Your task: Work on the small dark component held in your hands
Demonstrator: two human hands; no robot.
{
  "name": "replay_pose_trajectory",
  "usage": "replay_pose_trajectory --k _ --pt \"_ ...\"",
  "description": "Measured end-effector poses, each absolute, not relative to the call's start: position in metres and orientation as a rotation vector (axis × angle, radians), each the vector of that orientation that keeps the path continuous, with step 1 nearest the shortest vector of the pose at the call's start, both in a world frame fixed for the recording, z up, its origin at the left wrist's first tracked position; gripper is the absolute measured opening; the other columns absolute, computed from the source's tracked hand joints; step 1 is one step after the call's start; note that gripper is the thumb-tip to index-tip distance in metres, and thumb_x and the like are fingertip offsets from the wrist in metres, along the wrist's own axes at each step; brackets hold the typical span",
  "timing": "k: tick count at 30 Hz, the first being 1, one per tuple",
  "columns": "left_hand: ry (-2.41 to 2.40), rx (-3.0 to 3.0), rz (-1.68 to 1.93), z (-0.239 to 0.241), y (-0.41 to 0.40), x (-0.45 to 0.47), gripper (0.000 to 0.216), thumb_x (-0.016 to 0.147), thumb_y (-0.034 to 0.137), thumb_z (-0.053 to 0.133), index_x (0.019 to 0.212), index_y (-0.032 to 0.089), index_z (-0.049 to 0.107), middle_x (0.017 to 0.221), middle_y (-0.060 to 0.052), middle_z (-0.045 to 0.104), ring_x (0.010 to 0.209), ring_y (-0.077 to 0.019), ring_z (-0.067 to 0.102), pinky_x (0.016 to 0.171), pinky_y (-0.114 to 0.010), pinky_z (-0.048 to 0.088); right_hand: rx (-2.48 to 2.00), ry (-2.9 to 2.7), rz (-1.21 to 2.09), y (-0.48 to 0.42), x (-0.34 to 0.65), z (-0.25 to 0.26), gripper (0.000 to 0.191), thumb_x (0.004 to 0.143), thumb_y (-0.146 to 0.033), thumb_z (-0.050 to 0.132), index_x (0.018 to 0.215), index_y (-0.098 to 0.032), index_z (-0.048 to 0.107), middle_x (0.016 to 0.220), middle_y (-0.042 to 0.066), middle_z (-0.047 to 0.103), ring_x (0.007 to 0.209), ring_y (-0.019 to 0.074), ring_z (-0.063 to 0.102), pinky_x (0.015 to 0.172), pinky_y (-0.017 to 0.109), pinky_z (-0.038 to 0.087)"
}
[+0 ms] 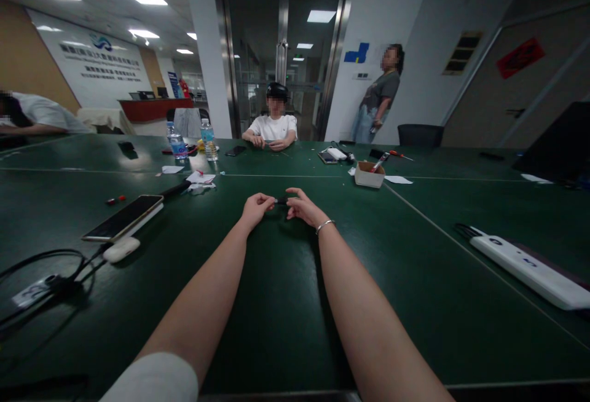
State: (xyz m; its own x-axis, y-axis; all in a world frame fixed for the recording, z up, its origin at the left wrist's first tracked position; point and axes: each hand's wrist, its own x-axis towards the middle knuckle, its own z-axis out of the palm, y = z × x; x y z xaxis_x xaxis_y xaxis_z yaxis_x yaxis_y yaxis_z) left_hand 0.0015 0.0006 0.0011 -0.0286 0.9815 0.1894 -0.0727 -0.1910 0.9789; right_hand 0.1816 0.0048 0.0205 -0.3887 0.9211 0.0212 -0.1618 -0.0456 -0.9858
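Both my arms reach out over a dark green table [286,303]. My left hand [255,207] and my right hand [302,206] meet in the middle, fingers curled and pinching a small dark object [282,200] between them. It is too small to name. A silver bracelet [325,225] sits on my right wrist.
A phone [123,217] on a white block and black cables [41,279] lie at left. A white power strip [530,270] lies at right. A small cardboard box [369,174], water bottles [208,139] and papers sit farther back. One person sits opposite, another stands by the glass door.
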Motion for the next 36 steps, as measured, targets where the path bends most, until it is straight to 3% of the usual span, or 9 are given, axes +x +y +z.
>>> replay_pose_trajectory --k 4,8,12,16,21,25,30,33,36 --pt "1.084 1.294 1.378 0.0019 0.0008 0.0015 0.041 0.053 0.048 0.079 0.073 0.015 0.063 0.066 -0.002 0.065 0.062 -0.0132 0.059 0.069 -0.031 0.048 -0.945 -1.413 1.539 0.0062 0.1807 0.0192 0.016 0.087 -0.027 0.053 0.1 -0.018 0.049 0.071 -0.001 0.063 0.035 0.0042 0.046 0.039 0.019 0.051" --pt "1.084 1.286 1.394 0.0013 0.0017 0.0017 0.041 0.054 0.047 0.079 0.073 0.015 0.062 0.065 -0.002 0.065 0.061 -0.0126 0.059 0.069 -0.031 0.048 -0.888 -1.351 1.535 0.0069 0.1807 0.0184 0.037 0.077 -0.015 0.063 0.109 -0.024 0.047 0.086 -0.003 0.062 0.042 0.004 0.055 0.047 0.022 0.056" --pt "1.074 1.278 1.401 0.0011 0.0015 0.0028 0.041 0.053 0.047 0.079 0.072 0.015 0.062 0.064 -0.002 0.064 0.06 -0.0121 0.058 0.068 -0.03 0.048 -0.961 -1.379 1.537 0.0053 0.1809 0.0201 0.022 0.083 -0.022 0.058 0.103 -0.019 0.049 0.074 -0.002 0.062 0.035 0.0037 0.047 0.039 0.021 0.051" --pt "1.097 1.26 1.425 0.0024 0.0002 0.0037 0.042 0.053 0.049 0.079 0.069 0.015 0.061 0.061 -0.001 0.064 0.057 -0.0118 0.057 0.065 -0.029 0.048 -0.89 -1.379 1.531 0.0043 0.1803 0.0206 0.039 0.073 -0.01 0.065 0.106 -0.022 0.049 0.081 -0.004 0.062 0.041 0.0042 0.052 0.045 0.022 0.054" --pt "1.105 1.275 1.403 0.0025 -0.0002 0.0033 0.042 0.053 0.05 0.079 0.069 0.015 0.061 0.061 -0.002 0.064 0.057 -0.0121 0.058 0.064 -0.028 0.048 -0.98 -1.413 1.482 0.0061 0.178 0.0185 0.015 0.085 -0.023 0.057 0.098 -0.017 0.052 0.066 -0.003 0.062 0.035 0.0045 0.045 0.038 0.02 0.049" --pt "1.111 1.268 1.414 0.0012 0.0012 0.0029 0.039 0.055 0.048 0.078 0.068 0.015 0.061 0.061 -0.001 0.064 0.056 -0.0119 0.057 0.063 -0.029 0.047 -0.913 -1.355 1.508 0.0057 0.1785 0.0194 0.024 0.08 -0.014 0.062 0.102 -0.02 0.054 0.073 -0.004 0.062 0.039 0.0046 0.051 0.045 0.023 0.055" --pt "1.112 1.286 1.404 0.0003 0.0014 0.0025 0.035 0.059 0.045 0.077 0.069 0.015 0.061 0.063 -0.002 0.065 0.057 -0.0122 0.058 0.064 -0.029 0.047 -0.954 -1.371 1.528 0.0047 0.1792 0.0205 0.009 0.087 -0.019 0.054 0.095 -0.016 0.056 0.067 -0.001 0.064 0.036 0.0045 0.046 0.042 0.021 0.052" --pt "1.128 1.297 1.388 0.0012 0.0002 0.0025 0.036 0.059 0.046 0.076 0.071 0.015 0.062 0.063 -0.002 0.064 0.058 -0.0126 0.058 0.064 -0.029 0.046 -0.904 -1.37 1.543 0.0033 0.1802 0.0212 0.017 0.082 -0.009 0.057 0.097 -0.017 0.057 0.063 -0.005 0.061 0.038 0.005 0.048 0.046 0.021 0.054" --pt "1.134 1.3 1.38 0.0029 -0.0015 0.0028 0.036 0.06 0.046 0.076 0.071 0.015 0.061 0.063 -0.002 0.064 0.058 -0.0127 0.057 0.064 -0.029 0.046 -0.889 -1.347 1.562 0.0025 0.1807 0.0224 0.018 0.082 -0.013 0.06 0.099 -0.018 0.056 0.061 -0.005 0.06 0.039 0.006 0.05 0.049 0.023 0.056"
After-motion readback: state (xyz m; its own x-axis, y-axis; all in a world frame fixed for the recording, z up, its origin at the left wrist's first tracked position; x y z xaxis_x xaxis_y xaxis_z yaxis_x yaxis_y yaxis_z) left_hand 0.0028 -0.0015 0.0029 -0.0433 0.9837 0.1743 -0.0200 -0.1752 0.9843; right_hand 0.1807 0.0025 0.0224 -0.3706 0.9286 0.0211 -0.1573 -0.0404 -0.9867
